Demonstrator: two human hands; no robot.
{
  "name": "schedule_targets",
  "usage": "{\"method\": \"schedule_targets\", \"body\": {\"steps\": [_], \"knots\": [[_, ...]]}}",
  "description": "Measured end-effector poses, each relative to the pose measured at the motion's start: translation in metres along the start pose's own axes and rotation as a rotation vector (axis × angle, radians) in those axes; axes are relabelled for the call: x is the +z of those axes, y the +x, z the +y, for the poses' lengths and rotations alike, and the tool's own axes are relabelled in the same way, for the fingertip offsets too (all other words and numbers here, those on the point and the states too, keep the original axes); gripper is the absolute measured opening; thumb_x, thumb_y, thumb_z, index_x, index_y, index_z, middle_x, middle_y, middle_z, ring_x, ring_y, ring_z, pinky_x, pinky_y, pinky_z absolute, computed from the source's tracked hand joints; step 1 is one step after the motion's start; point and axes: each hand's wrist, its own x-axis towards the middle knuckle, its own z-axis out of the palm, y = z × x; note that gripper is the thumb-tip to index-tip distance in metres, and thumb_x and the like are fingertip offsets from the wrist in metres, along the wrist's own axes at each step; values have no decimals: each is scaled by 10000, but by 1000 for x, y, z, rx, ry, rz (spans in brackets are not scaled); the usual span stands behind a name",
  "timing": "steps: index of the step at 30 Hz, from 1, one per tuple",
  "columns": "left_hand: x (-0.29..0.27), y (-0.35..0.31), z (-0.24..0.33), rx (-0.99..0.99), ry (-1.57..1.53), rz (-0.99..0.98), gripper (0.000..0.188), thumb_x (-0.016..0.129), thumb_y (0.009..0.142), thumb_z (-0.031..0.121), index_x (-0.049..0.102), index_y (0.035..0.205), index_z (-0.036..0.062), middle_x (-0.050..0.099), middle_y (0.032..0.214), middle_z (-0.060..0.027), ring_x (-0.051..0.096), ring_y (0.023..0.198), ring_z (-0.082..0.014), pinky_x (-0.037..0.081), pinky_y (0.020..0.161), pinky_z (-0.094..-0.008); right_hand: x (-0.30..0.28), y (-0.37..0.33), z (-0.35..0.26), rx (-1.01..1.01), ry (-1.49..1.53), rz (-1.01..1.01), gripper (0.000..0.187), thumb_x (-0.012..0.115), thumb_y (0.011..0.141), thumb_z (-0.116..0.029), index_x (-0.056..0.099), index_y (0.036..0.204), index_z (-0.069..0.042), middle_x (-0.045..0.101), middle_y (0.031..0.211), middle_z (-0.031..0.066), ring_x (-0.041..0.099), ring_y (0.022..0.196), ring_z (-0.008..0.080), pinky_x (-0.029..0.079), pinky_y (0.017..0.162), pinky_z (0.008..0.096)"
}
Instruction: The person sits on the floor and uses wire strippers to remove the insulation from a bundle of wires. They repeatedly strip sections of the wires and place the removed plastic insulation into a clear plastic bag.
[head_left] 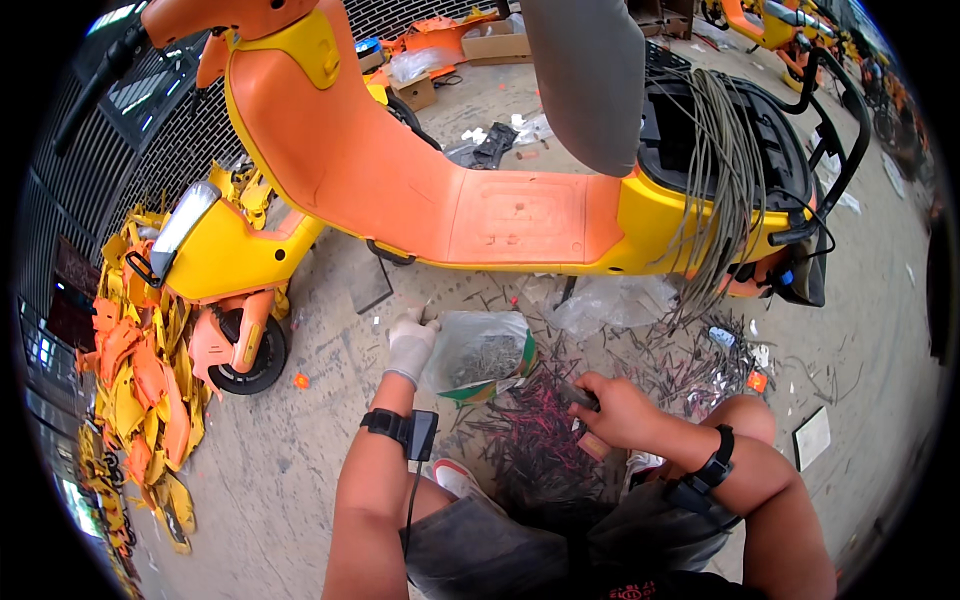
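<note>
Bag (457, 338) of grey scraps (495, 358); left fingers (429, 325) beside, grip unclear; right fingers (592, 380) around dark object (578, 397)

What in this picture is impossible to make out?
All in the head view:
Dark object: partly covered by the right hand gripping it.
Left hand, gloved: fingertips too small to tell whether they pinch anything.
Bag: its bottom is hidden under thin grey scraps.
Grey seat: top cut off by the upper edge.
</note>
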Motion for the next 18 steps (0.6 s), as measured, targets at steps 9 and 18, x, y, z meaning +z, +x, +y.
{"method": "schedule_targets", "body": {"steps": [9, 18], "knots": [[-23, -15, 24, -42, 36, -43, 334, 696, 786, 334, 700, 940, 38, 712, 879, -154, 688, 844, -297, 521, 794, -383, -5, 9, -5, 59, 83, -28, 350, 725, 844, -212, 605, 1089, 7, 682, 930, 227, 672, 872, 378, 526, 768, 399], [-17, -66, 86, 33, -283, -115, 359, 511, 951, 337, 655, 987, 10, 672, 845, -136, 616, 740, -248, 495, 717, -363, 2, 8, -2, 183, 372, -147, 228, 720, 859, -68, 620, 1058, -17, 695, 912, 40, 627, 849, 103, 512, 769, 293]]}}
